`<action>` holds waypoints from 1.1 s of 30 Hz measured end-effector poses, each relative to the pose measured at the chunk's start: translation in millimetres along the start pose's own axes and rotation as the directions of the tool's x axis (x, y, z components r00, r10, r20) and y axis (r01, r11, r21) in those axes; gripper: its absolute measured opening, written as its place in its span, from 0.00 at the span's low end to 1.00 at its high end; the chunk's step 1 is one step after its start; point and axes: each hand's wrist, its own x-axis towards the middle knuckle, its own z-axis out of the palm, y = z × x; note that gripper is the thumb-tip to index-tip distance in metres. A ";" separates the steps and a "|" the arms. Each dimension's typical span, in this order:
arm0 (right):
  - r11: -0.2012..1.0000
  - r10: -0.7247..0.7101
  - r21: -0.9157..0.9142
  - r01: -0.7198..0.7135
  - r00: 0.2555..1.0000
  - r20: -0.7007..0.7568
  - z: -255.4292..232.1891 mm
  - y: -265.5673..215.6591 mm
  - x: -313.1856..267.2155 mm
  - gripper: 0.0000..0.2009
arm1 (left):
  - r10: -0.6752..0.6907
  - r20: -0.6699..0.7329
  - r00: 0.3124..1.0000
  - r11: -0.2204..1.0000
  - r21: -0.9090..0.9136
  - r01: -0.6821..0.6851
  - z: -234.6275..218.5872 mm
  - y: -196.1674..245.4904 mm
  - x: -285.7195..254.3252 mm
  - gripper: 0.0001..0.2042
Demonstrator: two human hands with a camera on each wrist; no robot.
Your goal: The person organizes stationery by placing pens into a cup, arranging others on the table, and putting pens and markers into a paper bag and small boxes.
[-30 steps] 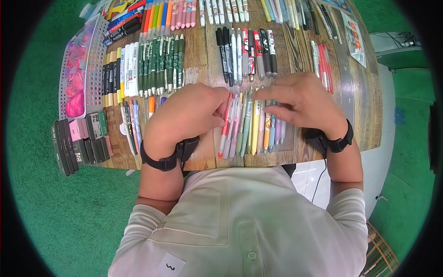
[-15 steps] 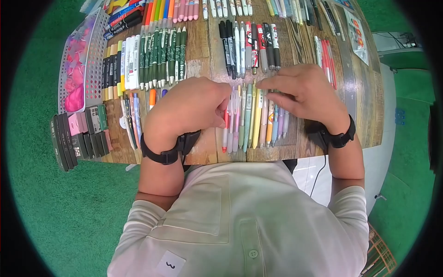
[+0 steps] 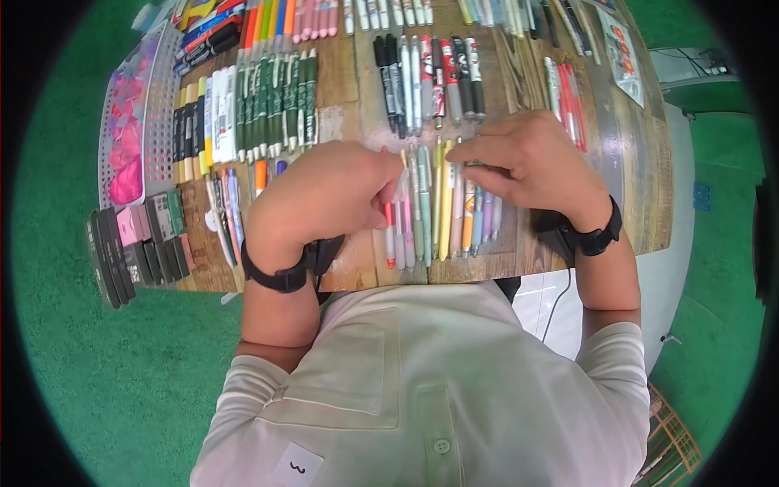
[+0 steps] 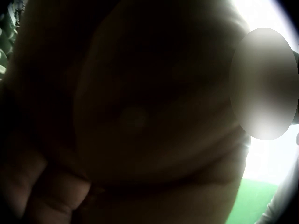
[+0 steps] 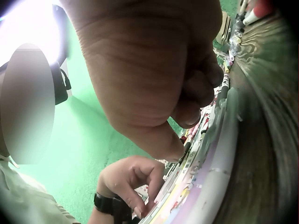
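One near row of pens (image 3: 447, 211) lies on the counter (image 3: 357, 264), its red pen (image 3: 390, 253) narrowly pinched by the left hand (image 3: 329, 191), a pinch clearer from the right wrist, with the right hand (image 3: 531, 165) touching it, thumb and finger parted, and black pens (image 3: 389, 81) beyond.

Slim multicoloured pens (image 3: 447, 213), side by side, flat on wooden table (image 3: 357, 266)

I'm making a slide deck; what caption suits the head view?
Left hand and right hand at a row of multicolored pens on a wooden table.
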 end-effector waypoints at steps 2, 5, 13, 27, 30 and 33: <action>1.000 -0.006 -0.026 0.005 0.999 -0.051 -0.2 2.2 -0.5 0.07 | 0.083 -0.018 0.996 0.993 0.084 -0.081 3.6 -2.4 1.6 0.13; 0.999 -0.014 -0.037 0.010 0.993 -0.118 2.6 8.2 -2.4 0.07 | 0.115 -0.039 0.993 0.988 0.103 -0.111 5.4 -0.6 1.2 0.14; 0.998 0.025 -0.052 -0.035 0.985 -0.169 -2.3 12.8 -6.4 0.05 | 0.075 -0.018 0.997 0.993 0.096 -0.073 4.2 4.6 4.1 0.12; 0.999 0.010 -0.046 -0.018 0.987 -0.163 -4.3 14.4 -8.0 0.03 | 0.083 -0.014 0.996 0.991 0.104 -0.081 4.3 8.8 4.5 0.12; 0.999 0.006 -0.031 -0.012 0.984 -0.176 -2.4 15.0 -7.5 0.03 | 0.083 -0.018 0.996 0.991 0.109 -0.081 4.7 8.7 4.1 0.11; 0.999 0.023 -0.035 -0.028 0.989 -0.143 -3.6 15.6 -7.3 0.03 | 0.073 -0.017 0.997 0.991 0.111 -0.071 4.5 10.0 4.6 0.11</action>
